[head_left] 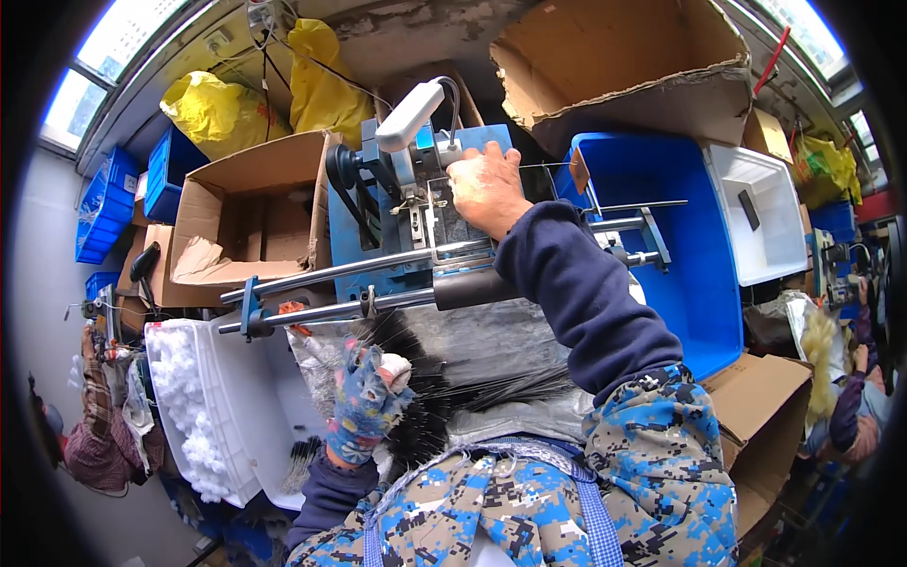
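My left hand (370, 402) wears a worn, patterned blue glove with a whitish wrap at the thumb. It is closed on a bunch of long black bristles (425, 397) that fans out over a grey sheet (510, 335) across my lap. Bare, my right hand (487, 189) reaches over a blue bench machine (364, 231), its fingers bent down beside a metal cylinder (450, 153). What lies under those fingers is hidden. A thin wire (548, 165) runs right from near that hand. Two steel rods (359, 266) with a dark roller (472, 287) cross in front of the machine.
Left of me stands a white bin (248, 416) with white fluffy tufts (189, 406). A cardboard box (250, 222) is beyond it. To the right are a blue bin (699, 274) and a white tray (761, 213). Other people work at both far sides.
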The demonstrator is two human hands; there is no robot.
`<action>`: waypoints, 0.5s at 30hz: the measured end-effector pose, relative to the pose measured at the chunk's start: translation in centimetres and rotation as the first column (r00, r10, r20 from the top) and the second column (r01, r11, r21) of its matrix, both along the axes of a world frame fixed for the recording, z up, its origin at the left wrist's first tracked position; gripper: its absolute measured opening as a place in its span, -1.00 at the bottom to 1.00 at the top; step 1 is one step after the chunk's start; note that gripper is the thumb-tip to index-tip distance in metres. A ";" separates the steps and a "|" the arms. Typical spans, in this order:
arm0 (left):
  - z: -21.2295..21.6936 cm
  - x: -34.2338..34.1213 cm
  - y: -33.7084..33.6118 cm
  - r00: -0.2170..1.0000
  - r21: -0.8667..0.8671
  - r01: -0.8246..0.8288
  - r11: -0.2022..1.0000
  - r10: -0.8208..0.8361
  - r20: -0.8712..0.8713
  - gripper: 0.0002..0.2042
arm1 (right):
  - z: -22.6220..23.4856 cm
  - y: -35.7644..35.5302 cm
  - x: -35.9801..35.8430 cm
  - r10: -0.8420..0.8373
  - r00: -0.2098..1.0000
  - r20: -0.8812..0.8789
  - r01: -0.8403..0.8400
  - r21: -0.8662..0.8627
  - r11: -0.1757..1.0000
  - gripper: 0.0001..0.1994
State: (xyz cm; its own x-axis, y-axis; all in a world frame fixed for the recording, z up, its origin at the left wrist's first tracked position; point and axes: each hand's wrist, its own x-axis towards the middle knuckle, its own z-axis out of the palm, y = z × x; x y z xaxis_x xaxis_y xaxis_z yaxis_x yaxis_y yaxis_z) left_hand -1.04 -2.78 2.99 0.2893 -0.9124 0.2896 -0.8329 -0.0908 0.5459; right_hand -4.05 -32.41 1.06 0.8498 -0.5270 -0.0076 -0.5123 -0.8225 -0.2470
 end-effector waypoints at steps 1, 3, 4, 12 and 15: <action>-0.4 0.1 0.4 0.999 0.032 -0.022 0.999 0.023 -0.025 -0.73 | -0.3 0.0 -0.4 -0.007 0.998 0.066 0.011 -0.063 0.998 -0.72; -0.7 0.4 1.0 0.998 -0.043 -0.037 0.998 0.039 0.042 -0.73 | -1.2 0.3 -2.0 -0.013 0.981 0.195 0.050 -0.186 0.981 -0.64; -0.8 0.4 1.6 0.995 -0.077 -0.061 0.995 0.067 0.078 -0.73 | 0.0 0.9 -2.9 0.035 0.986 0.161 -0.014 -0.129 0.992 -0.50; -0.9 -0.8 -0.2 1.000 -0.007 -0.024 1.000 0.024 0.013 -0.72 | 0.4 2.6 -4.5 -0.045 0.994 0.096 0.046 -0.016 0.999 -0.40; -2.6 -0.8 1.7 0.977 0.065 -0.153 0.986 0.161 -0.143 -0.69 | -0.4 3.3 -3.5 -0.027 0.983 0.180 0.028 -0.007 1.000 -0.38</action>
